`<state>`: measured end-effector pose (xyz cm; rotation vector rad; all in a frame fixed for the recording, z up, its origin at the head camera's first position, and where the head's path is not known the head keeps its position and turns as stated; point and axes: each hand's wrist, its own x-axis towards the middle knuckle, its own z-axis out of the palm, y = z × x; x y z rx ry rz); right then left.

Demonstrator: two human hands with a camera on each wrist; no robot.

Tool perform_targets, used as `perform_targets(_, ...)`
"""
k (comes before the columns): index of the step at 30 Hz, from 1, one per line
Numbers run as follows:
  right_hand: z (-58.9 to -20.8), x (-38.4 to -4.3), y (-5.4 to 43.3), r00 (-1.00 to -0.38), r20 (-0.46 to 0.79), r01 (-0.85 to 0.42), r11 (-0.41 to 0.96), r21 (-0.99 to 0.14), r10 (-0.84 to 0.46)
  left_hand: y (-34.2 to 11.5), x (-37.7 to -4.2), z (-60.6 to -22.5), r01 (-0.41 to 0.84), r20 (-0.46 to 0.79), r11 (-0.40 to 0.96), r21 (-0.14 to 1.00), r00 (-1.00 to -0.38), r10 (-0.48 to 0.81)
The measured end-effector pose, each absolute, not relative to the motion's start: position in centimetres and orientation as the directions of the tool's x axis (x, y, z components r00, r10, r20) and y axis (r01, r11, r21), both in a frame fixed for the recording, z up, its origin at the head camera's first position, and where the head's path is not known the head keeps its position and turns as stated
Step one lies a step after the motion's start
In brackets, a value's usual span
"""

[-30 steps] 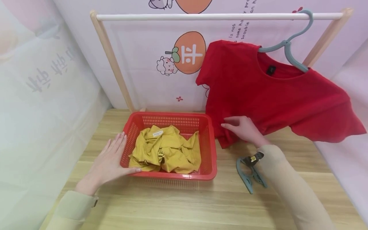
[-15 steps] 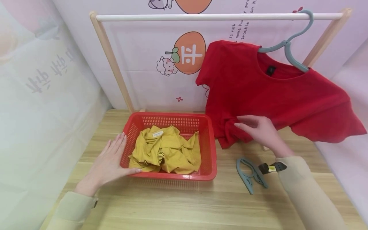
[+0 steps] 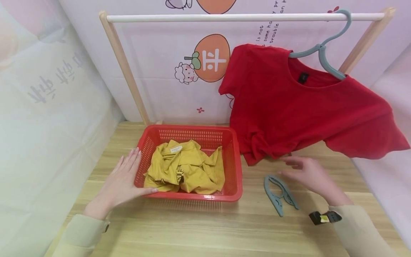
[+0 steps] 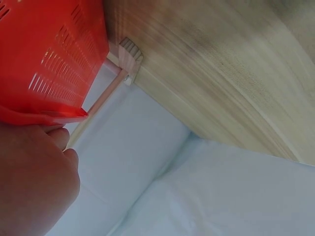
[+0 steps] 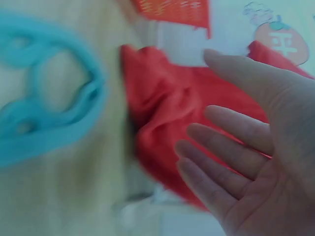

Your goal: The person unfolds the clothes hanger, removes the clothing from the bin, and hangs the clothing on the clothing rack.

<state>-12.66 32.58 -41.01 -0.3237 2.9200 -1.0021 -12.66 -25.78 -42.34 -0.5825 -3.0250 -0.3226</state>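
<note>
My left hand (image 3: 123,178) rests on the left end of a red plastic basket (image 3: 237,167), fingers straight, the thumb along its front rim. Inside the basket lies a crumpled yellow T-shirt (image 3: 192,167) with a white label. My right hand (image 3: 309,175) is above the table, just below the hem of a red T-shirt (image 3: 289,110); its spread fingers hold nothing, as the right wrist view shows. That shirt hangs on a blue-grey hanger (image 3: 329,64), its lower left part bunched beside the basket. A folded blue-grey hanger (image 3: 274,196) lies on the table left of my right hand.
A clothes rack with a white rail (image 3: 199,18) and wooden posts (image 3: 125,67) stands at the back of the wooden table (image 3: 192,228). Printed cloth (image 3: 167,96) covers the wall behind, and pale sheeting (image 3: 57,125) the left side.
My right hand has moved off the front of the red T-shirt, to the right and toward me. The shirt's hem is left bunched. My left hand has stayed on the basket.
</note>
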Motion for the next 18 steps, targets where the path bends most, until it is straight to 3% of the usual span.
perform_targets(9,-45.1,-10.0,34.3,-0.971,-0.051,-0.162,0.799,-0.579,-0.234,-25.8,-12.7,-42.3,0.373,0.08,0.906,0.199,-0.928,0.364)
perform_targets(18,-46.6,-9.5,33.7,-0.973,-0.094,-0.125,0.821,-0.557,-0.212,-25.8,-12.7,-42.2,0.376,0.081,0.906,0.195,-0.927,0.367)
